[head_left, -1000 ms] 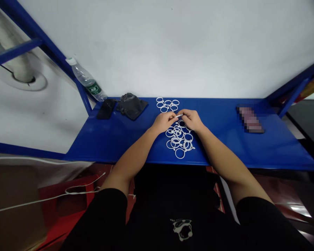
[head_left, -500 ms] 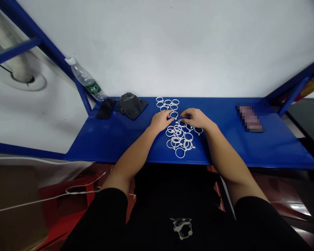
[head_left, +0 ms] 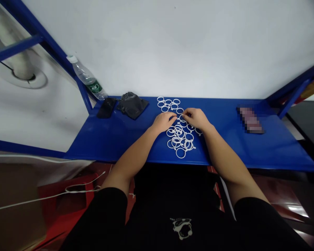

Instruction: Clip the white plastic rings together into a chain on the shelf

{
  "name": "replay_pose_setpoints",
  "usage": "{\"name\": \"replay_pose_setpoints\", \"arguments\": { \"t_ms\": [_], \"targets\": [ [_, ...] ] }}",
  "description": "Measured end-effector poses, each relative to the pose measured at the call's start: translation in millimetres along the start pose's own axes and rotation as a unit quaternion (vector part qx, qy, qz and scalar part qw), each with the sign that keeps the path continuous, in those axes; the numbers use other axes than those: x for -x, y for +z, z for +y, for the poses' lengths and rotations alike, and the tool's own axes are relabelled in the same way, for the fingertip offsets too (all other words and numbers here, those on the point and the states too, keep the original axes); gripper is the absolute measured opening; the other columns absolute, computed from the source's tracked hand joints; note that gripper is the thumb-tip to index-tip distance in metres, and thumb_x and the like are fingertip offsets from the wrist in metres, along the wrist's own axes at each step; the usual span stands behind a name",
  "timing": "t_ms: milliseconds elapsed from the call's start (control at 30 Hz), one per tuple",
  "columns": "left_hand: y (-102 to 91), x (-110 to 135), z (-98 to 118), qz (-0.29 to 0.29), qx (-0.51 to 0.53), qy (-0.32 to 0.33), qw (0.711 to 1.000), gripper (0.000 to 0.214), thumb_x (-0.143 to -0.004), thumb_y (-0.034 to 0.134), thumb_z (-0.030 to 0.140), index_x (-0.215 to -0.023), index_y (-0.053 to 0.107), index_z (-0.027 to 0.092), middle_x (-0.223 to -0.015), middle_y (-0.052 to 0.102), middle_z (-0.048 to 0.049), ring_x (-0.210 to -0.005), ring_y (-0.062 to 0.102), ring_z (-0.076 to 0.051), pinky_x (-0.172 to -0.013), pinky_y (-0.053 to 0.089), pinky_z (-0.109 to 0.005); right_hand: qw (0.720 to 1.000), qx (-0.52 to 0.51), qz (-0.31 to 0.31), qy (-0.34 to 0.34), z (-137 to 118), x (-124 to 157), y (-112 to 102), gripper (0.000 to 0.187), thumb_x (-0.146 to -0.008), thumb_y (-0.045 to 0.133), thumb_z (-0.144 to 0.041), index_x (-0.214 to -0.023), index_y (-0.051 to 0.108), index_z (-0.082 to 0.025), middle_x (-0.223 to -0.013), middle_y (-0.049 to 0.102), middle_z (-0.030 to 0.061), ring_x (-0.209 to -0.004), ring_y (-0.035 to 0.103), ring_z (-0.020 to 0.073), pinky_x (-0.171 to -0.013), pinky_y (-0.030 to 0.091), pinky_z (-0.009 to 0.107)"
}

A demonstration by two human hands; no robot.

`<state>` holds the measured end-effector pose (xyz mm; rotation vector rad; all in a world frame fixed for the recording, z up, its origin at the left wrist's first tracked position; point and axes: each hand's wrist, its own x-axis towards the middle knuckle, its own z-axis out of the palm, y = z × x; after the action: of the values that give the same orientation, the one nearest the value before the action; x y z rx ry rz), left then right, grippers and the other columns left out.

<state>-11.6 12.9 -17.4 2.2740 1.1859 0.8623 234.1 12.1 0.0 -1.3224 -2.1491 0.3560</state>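
Observation:
White plastic rings with small tabs, like curtain rings, lie in a loose pile (head_left: 179,134) in front of me; several overlap. A smaller group of white rings (head_left: 168,102) sits farther back. My left hand (head_left: 165,121) is left of the pile, thumb and forefinger curled together at the edge of a white ring. Across from it my right hand (head_left: 196,118) pinches at a white ring (head_left: 182,119), with its palm over the pile's right side. One more ring (head_left: 180,111) lies just beyond the two sets of fingertips. The exact finger contact is too small to make out fully.
A blue table (head_left: 125,139) stands against a white wall. At its left are a plastic water bottle (head_left: 87,78), a black phone (head_left: 107,107) and a dark drawstring pouch (head_left: 132,105). A blurred-out rectangular item (head_left: 251,119) lies on the right.
The ring at my left fingertips has shifted right and away from me, off the left hand. My hands have drawn closer together, the right one moving slightly left.

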Motion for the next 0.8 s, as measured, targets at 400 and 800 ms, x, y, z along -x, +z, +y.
{"name": "replay_pose_setpoints", "arguments": {
  "t_ms": [400,800],
  "targets": [
    [1.3,1,6,0.029,0.035,0.061,0.997,0.029,-0.102,0.072,0.010,-0.124,0.085,0.024,-0.116,0.085,-0.0073,-0.090,0.077,-0.016,-0.094,0.063,-0.035,1.000,-0.015,0.025,0.006,-7,0,9,0.020,-0.099,0.065,-0.035,-0.096,0.081,-0.023,-0.078,0.079,0.0043,-0.067,0.065,0.0220,-0.065,0.043,0.034],
    [5.0,3,0,-0.006,0.040,0.116,0.992,0.027,-0.107,0.071,0.017,-0.128,0.085,0.027,-0.118,0.086,-0.0067,-0.100,0.081,-0.018,-0.094,0.065,-0.034,0.997,-0.062,-0.018,-0.048,-3,0,11,0.023,-0.100,0.062,-0.029,-0.100,0.084,-0.023,-0.098,0.087,0.0075,-0.086,0.078,0.0249,-0.079,0.053,0.034]
  ]
}}
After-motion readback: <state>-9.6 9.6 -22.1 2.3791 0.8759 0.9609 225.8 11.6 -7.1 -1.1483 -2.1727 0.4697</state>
